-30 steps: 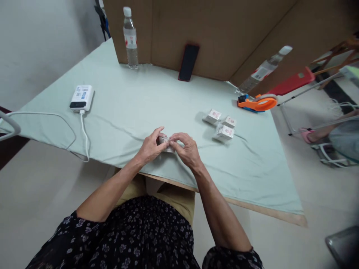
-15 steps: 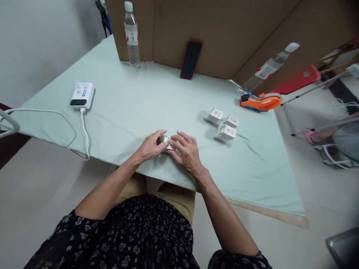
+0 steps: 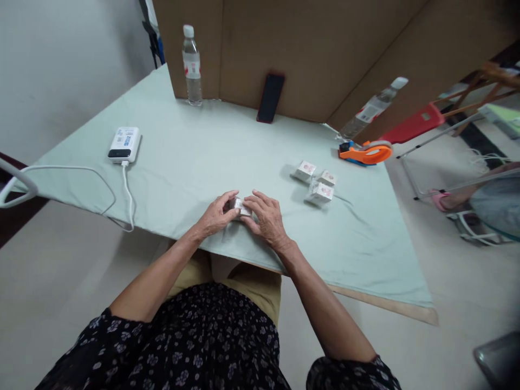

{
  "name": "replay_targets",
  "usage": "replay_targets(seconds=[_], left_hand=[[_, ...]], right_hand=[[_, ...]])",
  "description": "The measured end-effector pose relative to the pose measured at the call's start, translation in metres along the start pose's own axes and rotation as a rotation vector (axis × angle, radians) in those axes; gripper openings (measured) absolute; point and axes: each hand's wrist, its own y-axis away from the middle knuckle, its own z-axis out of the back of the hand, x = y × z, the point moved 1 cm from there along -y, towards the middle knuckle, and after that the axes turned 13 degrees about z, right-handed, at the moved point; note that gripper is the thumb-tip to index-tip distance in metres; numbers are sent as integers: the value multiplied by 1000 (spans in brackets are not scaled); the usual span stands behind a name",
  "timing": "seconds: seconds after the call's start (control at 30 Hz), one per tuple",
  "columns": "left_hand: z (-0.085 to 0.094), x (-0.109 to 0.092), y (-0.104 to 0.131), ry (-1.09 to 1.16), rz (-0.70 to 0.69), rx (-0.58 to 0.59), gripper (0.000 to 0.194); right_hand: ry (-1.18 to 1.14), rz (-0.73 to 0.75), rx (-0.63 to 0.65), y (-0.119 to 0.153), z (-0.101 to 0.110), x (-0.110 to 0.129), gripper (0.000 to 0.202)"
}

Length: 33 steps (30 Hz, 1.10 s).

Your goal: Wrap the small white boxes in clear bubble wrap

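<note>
Between my two hands is a small white box (image 3: 242, 208), low over the cloth near the table's front edge; part of it is hidden by my fingers. My left hand (image 3: 216, 214) grips its left side, thumb in front and fingers behind. From the right, my right hand (image 3: 266, 218) has its fingers curved over the box and its thumb at the near side. Three similar small boxes sit in a group to the right: one at the left (image 3: 304, 170), one behind (image 3: 326, 177) and one nearest me (image 3: 320, 193). Clear wrapping shows around them.
A power bank (image 3: 124, 144) with a white cable (image 3: 128, 195) lies on the left. Along the cardboard screen (image 3: 309, 59) stand a water bottle (image 3: 192, 67), a leaning phone (image 3: 270, 97) and a tilted bottle (image 3: 371, 111). An orange tape dispenser (image 3: 368, 154) is at right.
The camera view has shifted slightly, so the table items appear lower and those on the right further left. Both hands stay around the small box, with the right fingers slightly moved.
</note>
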Motion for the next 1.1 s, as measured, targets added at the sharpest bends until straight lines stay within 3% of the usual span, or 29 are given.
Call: replay_targets(seconds=[0.33,0.67,0.87,1.1], left_hand=[[-2,7,-1,57,1,-11,60],[0,0,4,63,-30,40,79],[-7,0,-2,44,-42,59,78],[-8,-1,3,8,-85,35,81]], right_hand=[[-5,-37,20,-3,2,7,30],[-121,-97,-134,8,5,0,26],[-191,-121,-179,21,23,-4,37],[-135,-108,-136,18,35,-10,21]])
